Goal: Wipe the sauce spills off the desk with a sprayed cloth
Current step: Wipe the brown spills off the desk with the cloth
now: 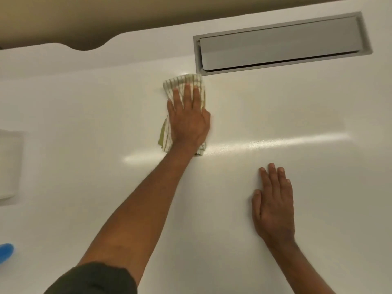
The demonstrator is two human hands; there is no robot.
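A white cloth with green stripes [182, 81] lies bunched on the white desk [84, 115], just left of the grey flap's near corner. My left hand [187, 117] presses flat on top of the cloth, arm stretched far forward, fingers together and pointing away from me. Cloth shows beyond the fingertips and trails out under the wrist. My right hand [273, 204] rests palm down on the bare desk nearer to me, to the right, holding nothing. I see no sauce on the visible desk surface.
A grey recessed cable flap [280, 43] is set into the desk at the back right. The desk's far edge has a curved cut-out [87, 46]. A white flat object [8, 164] sits at the left edge. A blue object [6, 251] shows at the lower left.
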